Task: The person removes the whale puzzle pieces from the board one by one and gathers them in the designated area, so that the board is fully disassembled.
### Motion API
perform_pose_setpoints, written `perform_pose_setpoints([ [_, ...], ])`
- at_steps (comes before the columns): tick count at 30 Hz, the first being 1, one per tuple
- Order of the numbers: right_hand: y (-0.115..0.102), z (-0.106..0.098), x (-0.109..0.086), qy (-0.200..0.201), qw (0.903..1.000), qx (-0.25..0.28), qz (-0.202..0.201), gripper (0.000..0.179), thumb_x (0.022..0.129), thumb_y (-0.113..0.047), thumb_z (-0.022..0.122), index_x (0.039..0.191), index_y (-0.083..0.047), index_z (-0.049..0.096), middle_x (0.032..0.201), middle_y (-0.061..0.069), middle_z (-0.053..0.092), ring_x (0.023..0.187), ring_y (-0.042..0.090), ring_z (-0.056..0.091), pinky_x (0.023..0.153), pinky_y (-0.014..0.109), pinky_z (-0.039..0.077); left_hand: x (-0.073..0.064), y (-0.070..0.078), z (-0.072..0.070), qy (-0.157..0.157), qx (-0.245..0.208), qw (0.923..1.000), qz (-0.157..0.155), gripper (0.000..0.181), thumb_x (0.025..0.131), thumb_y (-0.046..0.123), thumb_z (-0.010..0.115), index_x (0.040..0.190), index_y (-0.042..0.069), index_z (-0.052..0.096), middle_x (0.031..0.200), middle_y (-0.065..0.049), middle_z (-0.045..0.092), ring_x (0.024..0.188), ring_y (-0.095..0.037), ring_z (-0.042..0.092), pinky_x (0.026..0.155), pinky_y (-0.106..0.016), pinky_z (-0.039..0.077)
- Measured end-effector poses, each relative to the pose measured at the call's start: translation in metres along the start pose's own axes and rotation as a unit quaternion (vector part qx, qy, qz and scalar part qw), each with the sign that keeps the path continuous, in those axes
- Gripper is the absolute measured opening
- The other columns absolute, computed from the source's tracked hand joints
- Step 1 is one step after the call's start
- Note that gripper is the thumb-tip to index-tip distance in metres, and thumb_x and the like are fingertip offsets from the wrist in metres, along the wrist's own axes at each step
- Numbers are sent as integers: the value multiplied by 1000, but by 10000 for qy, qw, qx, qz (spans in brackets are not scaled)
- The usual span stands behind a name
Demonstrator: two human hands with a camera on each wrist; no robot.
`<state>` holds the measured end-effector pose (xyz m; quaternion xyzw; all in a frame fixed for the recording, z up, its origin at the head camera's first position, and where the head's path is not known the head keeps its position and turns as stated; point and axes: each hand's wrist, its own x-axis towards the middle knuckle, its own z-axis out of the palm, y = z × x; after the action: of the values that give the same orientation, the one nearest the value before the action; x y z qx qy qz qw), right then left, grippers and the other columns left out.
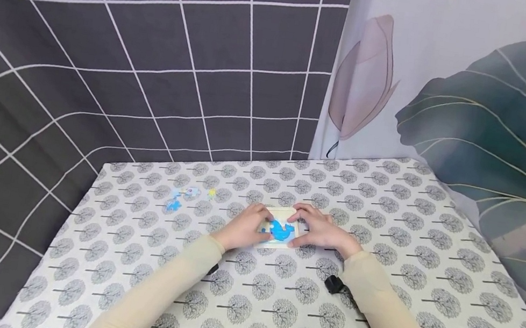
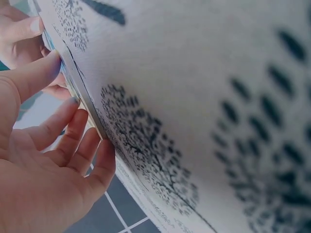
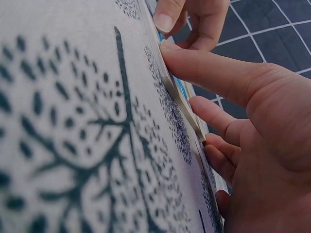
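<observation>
A small puzzle board (image 1: 278,245) with a pale wooden rim lies flat on the patterned cloth. Inside it shows a blue whale-shaped piece (image 1: 279,231). At the board's left end my left hand (image 1: 246,227) grips it, thumb on the near side and fingers on the far side. My right hand (image 1: 319,230) holds the right end the same way, its thumb and forefinger beside the whale's tail. From the right wrist view, the board's thin edge (image 3: 182,104) runs beneath the right thumb; the left wrist view shows the left fingertips along the opposite edge (image 2: 82,92).
Left of the board lie loose pieces: a blue one (image 1: 173,205), a whitish one (image 1: 191,192) and a yellow one (image 1: 212,193). A tree-print cloth (image 1: 247,303) covers the table. Behind it hangs a dark gridded curtain (image 1: 214,34), with a leaf-print curtain (image 1: 492,120) on the right.
</observation>
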<state>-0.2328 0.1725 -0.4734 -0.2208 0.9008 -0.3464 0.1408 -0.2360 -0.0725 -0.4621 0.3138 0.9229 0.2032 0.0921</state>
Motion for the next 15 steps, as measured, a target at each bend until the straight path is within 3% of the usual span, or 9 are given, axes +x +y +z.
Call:
perform_pose_setpoints([
  [4, -1, -2, 2, 3, 10000, -60, -72, 60, 72, -35, 87, 122, -12, 63, 158, 16, 33, 144, 45, 28, 110, 76, 8, 2, -3, -1, 33, -113, 9999, -15, 48, 89, 29, 77, 127, 3, 63, 126, -9, 59, 121, -25, 51, 110, -41, 41],
  [15, -3, -3, 2, -80, 9999, -49, 65, 63, 72, -36, 88, 124, -12, 62, 159, 15, 31, 146, 44, 25, 109, 78, 2, 1, -2, -4, -24, -293, 9996, -29, 49, 90, 29, 76, 128, 3, 59, 129, -10, 58, 126, -25, 49, 114, -40, 36],
])
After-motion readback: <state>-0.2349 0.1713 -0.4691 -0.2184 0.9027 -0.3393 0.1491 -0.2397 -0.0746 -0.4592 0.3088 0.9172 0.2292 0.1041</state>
